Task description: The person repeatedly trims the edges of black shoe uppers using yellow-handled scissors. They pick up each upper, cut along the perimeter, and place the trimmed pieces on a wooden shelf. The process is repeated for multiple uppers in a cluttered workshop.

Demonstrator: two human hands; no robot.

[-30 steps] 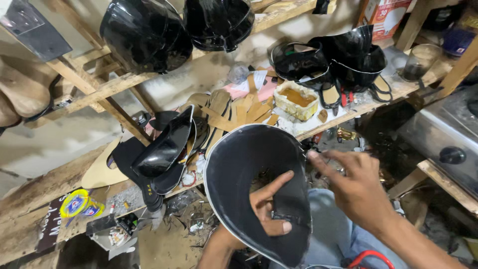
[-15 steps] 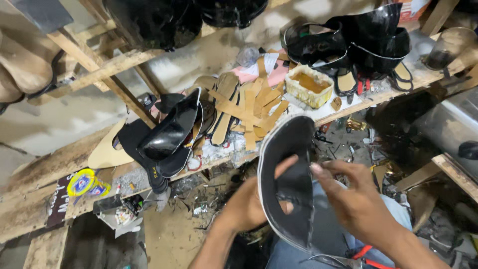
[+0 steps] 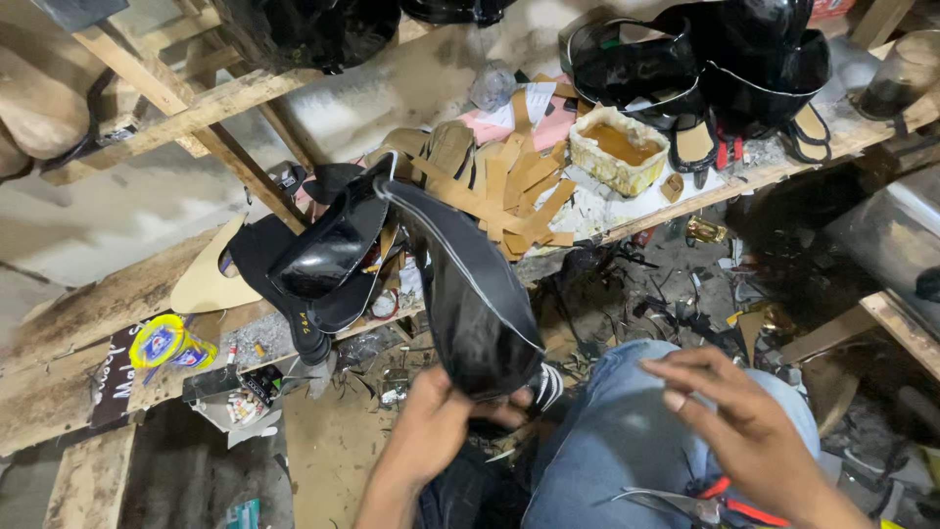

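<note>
1. Head view: left hand (image 3: pixel 431 431) low in the middle of the frame, fingers closed round the bottom end of a glossy black leather piece (image 3: pixel 465 294). The piece stands tilted, its upper tip leaning toward the front edge of the bench (image 3: pixel 117 304), a pale line running along one edge.
2. Right hand (image 3: pixel 744 426) over the person's jeans-clad knee (image 3: pixel 627 431), fingers (image 3: pixel 685 367) spread and loosely extended, gripping nothing; apart from the leather piece.
3. On the bench, just behind the held piece: a pile of black shoe uppers (image 3: pixel 318 260) near the front edge, tan cut strips (image 3: pixel 509 191) mid-bench, a tub of amber glue (image 3: pixel 619 147) further right.
4. Right end of the bench: more black uppers (image 3: pixel 725 59) stacked.
5. Scissors with red handles (image 3: pixel 700 500) lie by the right wrist.
</note>
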